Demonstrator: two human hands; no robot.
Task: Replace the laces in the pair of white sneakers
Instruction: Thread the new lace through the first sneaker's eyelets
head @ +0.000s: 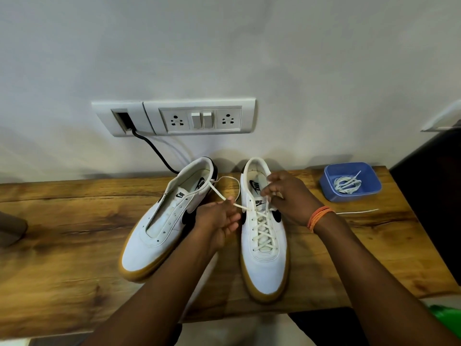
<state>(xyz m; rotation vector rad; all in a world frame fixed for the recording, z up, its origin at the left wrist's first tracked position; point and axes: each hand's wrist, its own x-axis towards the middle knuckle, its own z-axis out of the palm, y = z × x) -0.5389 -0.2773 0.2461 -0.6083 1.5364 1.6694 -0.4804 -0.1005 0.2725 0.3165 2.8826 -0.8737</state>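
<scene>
Two white sneakers with gum soles stand on the wooden table (74,245). The left sneaker (159,233) has bare eyelets and no lace. A cream lace (264,231) criss-crosses the right sneaker (264,260) up to its top eyelets. My left hand (219,221) pinches one free end of this lace, which loops back over the gap between the shoes. At the right sneaker's tongue, my right hand (289,198) pinches the lace's other end; an orange band is on that wrist.
A blue plastic tub (374,181) at the table's right holds a coiled white lace (348,183). Another lace end (356,211) lies on the table beside my right wrist. A socket panel (174,118) with a black cable is on the wall behind.
</scene>
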